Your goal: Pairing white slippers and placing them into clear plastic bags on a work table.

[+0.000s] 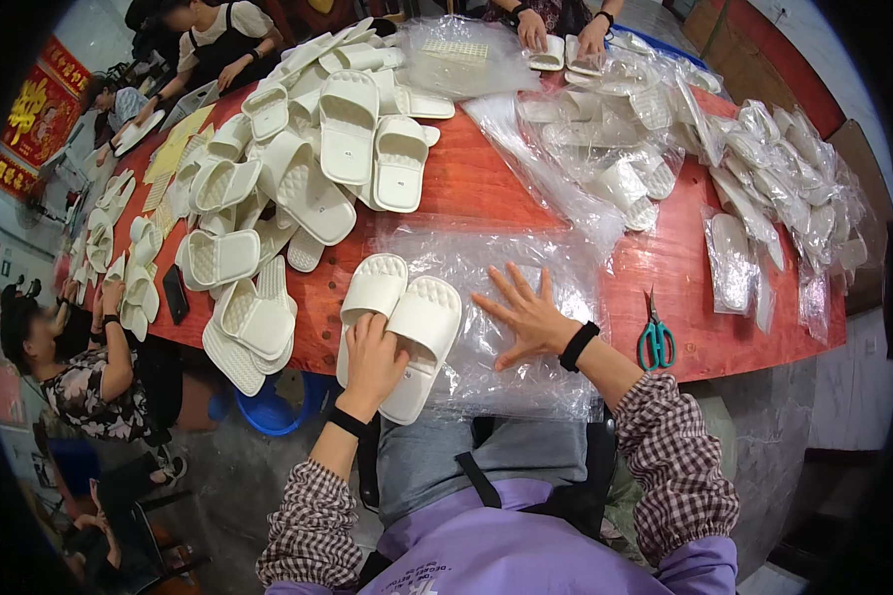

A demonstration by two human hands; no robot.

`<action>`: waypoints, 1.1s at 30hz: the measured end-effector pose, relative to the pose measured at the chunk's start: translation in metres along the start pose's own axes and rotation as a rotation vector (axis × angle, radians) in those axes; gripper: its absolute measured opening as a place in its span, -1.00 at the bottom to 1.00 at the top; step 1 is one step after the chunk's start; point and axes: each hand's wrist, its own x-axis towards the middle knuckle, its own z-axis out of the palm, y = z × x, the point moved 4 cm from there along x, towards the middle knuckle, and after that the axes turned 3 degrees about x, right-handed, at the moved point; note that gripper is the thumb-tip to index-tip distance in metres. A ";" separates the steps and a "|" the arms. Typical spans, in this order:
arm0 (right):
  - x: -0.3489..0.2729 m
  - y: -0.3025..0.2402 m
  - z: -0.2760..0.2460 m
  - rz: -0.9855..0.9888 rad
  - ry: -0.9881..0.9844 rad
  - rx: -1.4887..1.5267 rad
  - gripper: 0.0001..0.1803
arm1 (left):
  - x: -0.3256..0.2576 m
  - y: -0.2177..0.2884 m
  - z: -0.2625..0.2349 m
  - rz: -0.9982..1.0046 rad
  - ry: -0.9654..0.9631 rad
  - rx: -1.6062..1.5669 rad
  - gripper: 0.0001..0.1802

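A pair of cream slide slippers (424, 327) stands tilted at the table's front edge. My left hand (375, 362) grips the pair, its fingers curled in at the straps and footbeds. To the right lies a stack of clear plastic bags (466, 382), flat and wrinkled. On top of it my right hand (521, 315) rests with fingers spread wide, holding nothing. The left edge of the bags runs beneath or behind the slippers. Both wrists wear black bands, and checked sleeve covers reach up my forearms.
A large heap of loose slippers (303, 178) fills the table's left. Bagged slippers (784, 178) pile up at the right. Teal-handled scissors (655, 342) lie right of the bags, a black phone (175, 295) at the left. Co-workers handle slippers at the far and left sides. A blue basin (283, 407) sits below.
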 end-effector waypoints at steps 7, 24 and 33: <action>0.005 -0.003 0.000 0.051 -0.077 -0.024 0.45 | -0.018 0.007 -0.079 -0.240 0.100 -0.323 -0.57; -0.001 0.027 0.030 0.044 -0.033 0.378 -0.21 | 0.052 0.136 -0.027 -0.183 0.021 -0.117 -0.68; 0.006 0.017 0.039 0.003 0.050 0.073 0.22 | 0.035 0.084 0.047 -0.129 -0.046 -0.075 -0.45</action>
